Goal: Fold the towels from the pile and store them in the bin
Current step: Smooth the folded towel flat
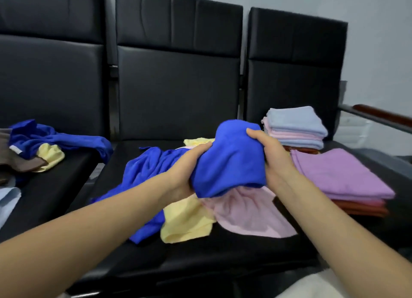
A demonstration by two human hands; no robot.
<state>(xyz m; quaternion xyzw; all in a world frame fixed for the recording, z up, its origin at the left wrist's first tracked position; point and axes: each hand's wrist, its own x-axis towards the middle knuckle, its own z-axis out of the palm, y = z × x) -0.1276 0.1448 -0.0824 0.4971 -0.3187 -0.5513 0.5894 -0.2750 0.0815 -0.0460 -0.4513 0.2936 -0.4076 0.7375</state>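
A bunched blue towel (225,161) is held up over the middle seat (223,253) of a row of black padded chairs, gripped from both sides. The left hand (189,164) clutches its left side with fingers curled into the cloth; the right hand (270,155) grips its right side, thumb on top and fingers wrapped behind. Beneath it on the middle seat lie loose towels: another blue one (145,175), a yellow one (185,224) and a pink one (247,210) toward the front edge. On the right seat sit folded towels: a purple stack (338,175) near the front and a pale blue and pink stack (296,128) against the backrest. On the left seat lies a heap of unfolded towels (35,146) in blue, yellow and brown.
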